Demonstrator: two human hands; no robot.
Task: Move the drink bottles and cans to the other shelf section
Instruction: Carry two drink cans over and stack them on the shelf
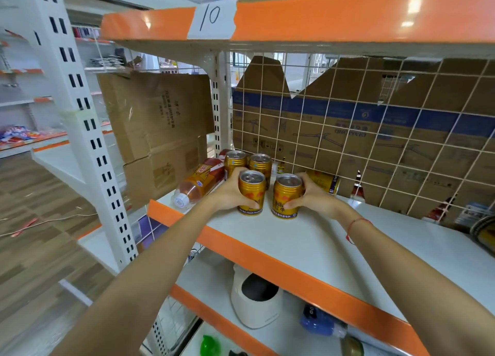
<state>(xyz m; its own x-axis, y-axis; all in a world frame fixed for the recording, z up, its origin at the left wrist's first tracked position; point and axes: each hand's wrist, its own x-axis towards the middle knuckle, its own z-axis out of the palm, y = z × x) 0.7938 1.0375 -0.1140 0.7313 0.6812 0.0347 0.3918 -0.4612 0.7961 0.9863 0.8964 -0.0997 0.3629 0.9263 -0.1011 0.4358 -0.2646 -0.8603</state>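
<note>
Two upright gold metal drink cans stand side by side on the white shelf board with the orange front edge (267, 251) — one in each of my hands. My left hand (230, 192) wraps the left front can (251, 192), thumb across its label near the base, the other fingers curled round its far side. My right hand (312, 196) grips the right front can (286, 195) the same way, thumb low on the label, fingers hooked behind. Both cans rest on the board, just apart from each other.

Just beyond my left fingers stand two more gold cans (249, 164), upright and close together. Left of that hand lies a clear plastic bottle of amber drink with a white cap (198, 183), on its side, cap toward the shelf edge. Behind my right fingers another gold can lying on its side (325, 181) sits against the white wire grid back panel (375, 141), with brown cardboard behind it. Overhead, a paper label reading 10 (211, 18) marks the upper shelf.
</note>
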